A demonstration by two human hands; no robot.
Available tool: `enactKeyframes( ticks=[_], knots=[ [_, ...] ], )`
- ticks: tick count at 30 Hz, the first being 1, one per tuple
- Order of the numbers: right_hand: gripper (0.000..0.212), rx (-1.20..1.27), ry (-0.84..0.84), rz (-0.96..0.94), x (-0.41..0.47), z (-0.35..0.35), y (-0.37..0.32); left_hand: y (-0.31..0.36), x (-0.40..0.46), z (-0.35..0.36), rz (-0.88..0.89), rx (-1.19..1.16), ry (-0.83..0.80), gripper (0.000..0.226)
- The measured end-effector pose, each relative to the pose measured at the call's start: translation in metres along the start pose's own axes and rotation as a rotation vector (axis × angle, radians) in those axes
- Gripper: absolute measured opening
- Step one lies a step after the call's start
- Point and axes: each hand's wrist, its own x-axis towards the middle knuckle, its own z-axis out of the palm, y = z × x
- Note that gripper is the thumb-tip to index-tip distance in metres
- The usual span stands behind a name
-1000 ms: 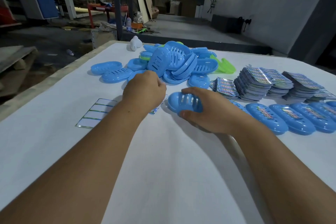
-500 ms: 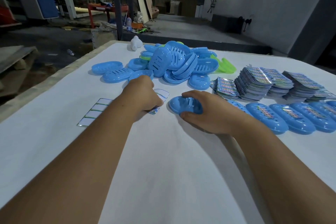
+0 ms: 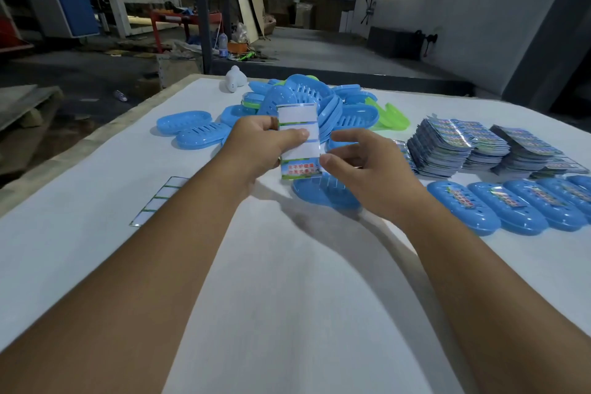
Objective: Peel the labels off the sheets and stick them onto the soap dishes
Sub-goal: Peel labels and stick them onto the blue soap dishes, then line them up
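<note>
Table (image 3: 287, 313): covered in white cloth, it fills the lower view and carries everything below.
Pile of soap dishes (image 3: 323, 105): blue slotted dishes heaped at the far middle of the table, a few lying loose to its left, with a green dish (image 3: 388, 118) at its right edge.
Label sheet stacks (image 3: 454, 147): several thick stacks of printed sheets standing side by side on the right, behind the labelled row.
Labelled dishes (image 3: 463, 205): a row of blue dishes at the right edge, each with a colourful label on top, lying touching or just beside one another.
Blue soap dish (image 3: 323, 193): lies on the cloth under the hands, partly hidden by the right hand.
Left hand (image 3: 259, 145): raised above the table, thumb and fingers pinched on the left edge of the held sheet.
Right hand (image 3: 367, 173): fingers loosely curled and apart, thumb tip at the sheet's lower right corner by the last label; whether it grips anything cannot be told.
Held label sheet (image 3: 299, 137): upright between the hands, its upper panels blank white, one printed label (image 3: 300, 170) left at the bottom.
Empty backing sheet (image 3: 160, 200): lies flat on the cloth to the left, well apart from the hands.
White object (image 3: 235, 78): small, at the far table edge.
</note>
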Motion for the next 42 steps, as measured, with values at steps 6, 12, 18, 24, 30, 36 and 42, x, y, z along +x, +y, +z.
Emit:
enactKeyframes(
  ticks=[6,12,18,24,30,36,42],
  knots=[
    [0.031,0.147,-0.017,0.046,0.000,0.000,-0.003,-0.002,-0.004,0.007,0.034,0.013,-0.039,0.018],
    [0.020,0.131,0.130,0.036,0.007,-0.004,0.001,0.002,-0.006,0.009,0.016,0.023,-0.028,0.024],
    [0.021,0.207,0.176,0.054,0.010,-0.005,0.005,0.003,-0.010,0.012,0.064,0.117,-0.050,0.033],
    [0.023,0.168,0.198,0.083,0.010,-0.004,0.007,0.004,-0.012,0.011,0.089,0.138,-0.055,0.032],
    [0.014,-0.099,0.281,0.041,0.008,-0.005,0.008,0.003,-0.015,0.011,0.121,0.152,-0.043,0.031],
    [0.019,-0.143,0.161,0.036,0.003,-0.001,0.002,-0.001,-0.018,0.014,0.194,0.130,-0.082,0.028],
    [0.021,-0.165,0.146,0.049,0.001,-0.001,-0.003,-0.008,-0.017,0.017,0.273,0.168,-0.125,0.022]
  ],
)
